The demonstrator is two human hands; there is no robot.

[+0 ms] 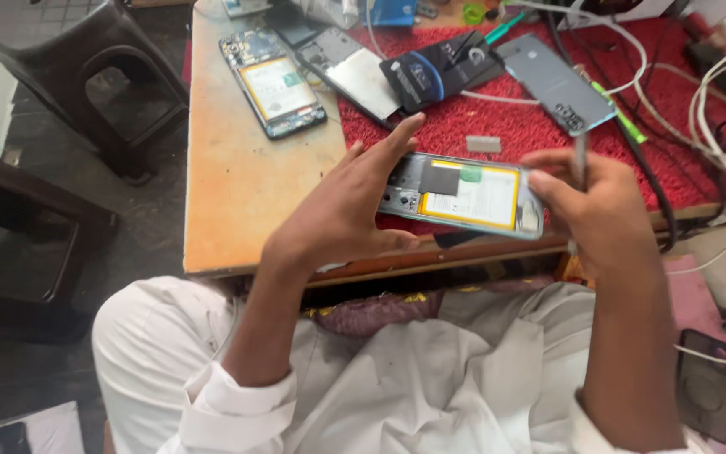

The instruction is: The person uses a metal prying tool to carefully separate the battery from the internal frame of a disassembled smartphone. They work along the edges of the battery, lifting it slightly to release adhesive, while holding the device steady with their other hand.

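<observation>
head view: both hands (342, 210) (586, 202) hold opened phone (464, 195), battery inside.

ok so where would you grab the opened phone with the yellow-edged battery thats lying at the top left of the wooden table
Take the opened phone with the yellow-edged battery by its two long edges, coming from above. It lies flat and face-up on the bare wooden table, so pinching the frame probably keeps fingers off the exposed battery and boards.

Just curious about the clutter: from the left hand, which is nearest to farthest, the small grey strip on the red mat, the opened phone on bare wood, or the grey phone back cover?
From the left hand:
1. Grey strip, right, on the mat.
2. Opened phone, beyond, on wood.
3. Grey back cover, far right.
</observation>
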